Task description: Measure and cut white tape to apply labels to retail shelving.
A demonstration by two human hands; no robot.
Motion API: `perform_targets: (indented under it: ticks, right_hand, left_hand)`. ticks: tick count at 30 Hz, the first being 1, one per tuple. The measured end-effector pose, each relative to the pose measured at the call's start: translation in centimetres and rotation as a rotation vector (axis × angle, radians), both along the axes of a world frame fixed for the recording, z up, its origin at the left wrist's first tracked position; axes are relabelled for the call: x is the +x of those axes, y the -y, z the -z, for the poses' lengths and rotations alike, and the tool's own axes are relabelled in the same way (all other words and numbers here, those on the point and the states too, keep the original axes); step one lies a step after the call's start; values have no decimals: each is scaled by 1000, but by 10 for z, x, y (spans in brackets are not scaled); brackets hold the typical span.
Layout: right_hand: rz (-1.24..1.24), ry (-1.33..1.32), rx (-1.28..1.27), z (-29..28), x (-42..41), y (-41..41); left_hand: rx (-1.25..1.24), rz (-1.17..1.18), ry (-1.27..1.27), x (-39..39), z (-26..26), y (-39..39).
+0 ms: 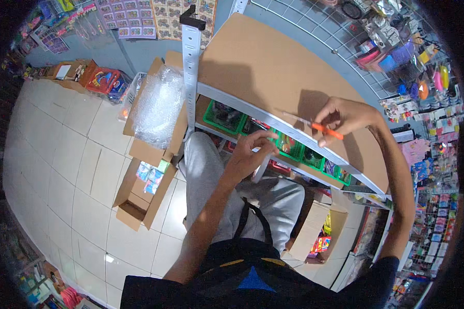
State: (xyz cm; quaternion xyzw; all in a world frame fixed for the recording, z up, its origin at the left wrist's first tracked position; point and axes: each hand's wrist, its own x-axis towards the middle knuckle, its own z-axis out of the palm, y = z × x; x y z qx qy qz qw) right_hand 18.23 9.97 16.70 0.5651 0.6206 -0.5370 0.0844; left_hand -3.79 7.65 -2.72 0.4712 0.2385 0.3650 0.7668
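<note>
My right hand [338, 117] holds a screwdriver with an orange handle [327, 130] between thumb and fingers, above the front edge of a brown shelf board [270, 65]. The thin shaft points left, over the board. My left hand [256, 150] is raised in front of the shelf's white metal edge [255, 106], its fingers curled with thumb and fingertips near each other; whether something small sits between them cannot be seen. Green plastic baskets [290, 146] with packaged goods stand on the level below. A perforated white metal upright [191, 69] with a black cap rises at the board's left corner.
An open carton with bubble wrap [158, 106] stands left of the upright. Below it is another open carton [158, 208] with small packs. A carton of colourful packets [309, 231] is by my right leg. Wire grid racks [332, 50] with hanging goods line the right.
</note>
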Motion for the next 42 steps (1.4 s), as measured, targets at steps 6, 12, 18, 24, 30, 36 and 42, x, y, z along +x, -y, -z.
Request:
perform_targets:
  ticks: [6,12,18,24,30,36,42]
  right_hand:
    - [-49,178,-157,16,1,15]
    - [25,123,-179,23,-3,16]
    - [5,83,-116,31,-9,12]
    - [18,84,-138,30,-14,12]
    - [20,41,-158,33,-11,11]
    - [17,16,-143,37,-10,14]
    - [74,-56,-165,39,-9,24]
  left_hand:
    - [12,34,-45,4,0,-4]
    - [-29,37,2,4,-2,-3]
    - [-65,42,-1,4,2,-4]
    - [-59,42,2,3,1,-4]
    - [-112,54,34,5,1,-3]
    - [-163,62,17,5,4,-3]
    - [-108,47,28,0,8,2]
